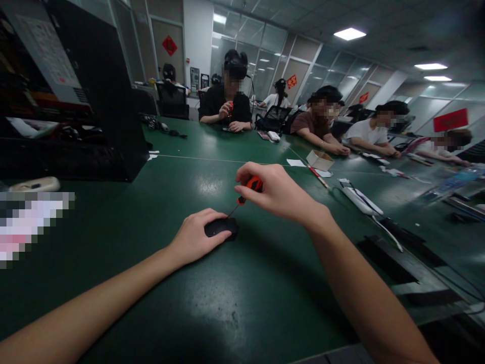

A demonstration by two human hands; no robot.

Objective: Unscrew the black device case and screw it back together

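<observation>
Screwdriver (254, 184): one, red-and-black handle, thin shaft slanting down to the left. Held in the right hand (273, 186), grip closed on the handle, wrist raised above the counter (170, 202).

Black object (217, 230): one, mouse-shaped, on the green counter, well in from the near and far edges. Left hand (195, 232) lies against it, grip narrowed around its sides with thumb and fingers. The screwdriver tip is at its far side, beside the left fingers; exact contact too small to tell.

Computer case (109, 91): one, black, open side showing, standing toward the counter's left edge. Cream object (36, 184): one, near the case's base, kind unclear.

Cables (159, 124): dark bundle, toward the far left corner.

Cardboard box (320, 159): one, open, right of centre, white paper (296, 163) just beside it.

Power strip (361, 199): one, white, toward the right edge, with a white cord.

Co-worker (215, 106): one, dark sleeves, seated at the far edge, a red-handled tool (231, 108) in one hand.
</observation>
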